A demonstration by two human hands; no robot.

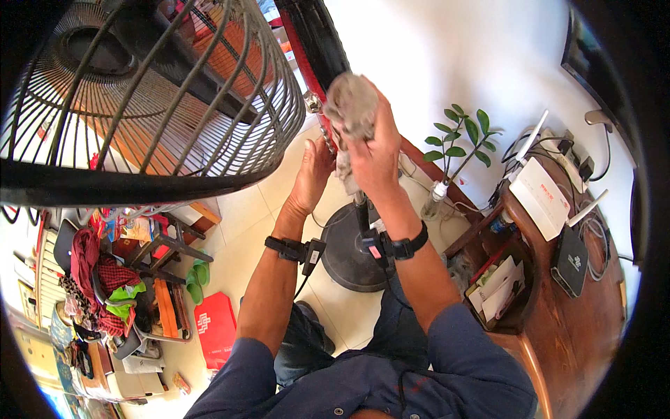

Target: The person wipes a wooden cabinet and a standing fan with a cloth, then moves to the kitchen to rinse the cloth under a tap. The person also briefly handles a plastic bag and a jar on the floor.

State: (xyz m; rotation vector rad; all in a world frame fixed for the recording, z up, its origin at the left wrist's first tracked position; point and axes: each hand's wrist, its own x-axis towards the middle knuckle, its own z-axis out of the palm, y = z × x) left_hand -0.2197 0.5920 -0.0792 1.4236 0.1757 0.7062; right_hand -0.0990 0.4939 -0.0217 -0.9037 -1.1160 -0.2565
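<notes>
A crumpled grey cloth is bunched in my right hand, and its lower end hangs down beside the fan's stand. The black stand with red edges rises behind the cloth, above a round black base on the floor. My left hand is at the stand, just left of the cloth. Its thumb points up; most of its fingers are hidden, so whether they grip the stand cannot be seen. The fan's wire cage fills the upper left, close to my left hand.
On the right, a wooden table carries a white router, a black box and cables. A plant in a bottle stands by the wall. Green slippers, a red bag and a cloth-heaped chair are at left.
</notes>
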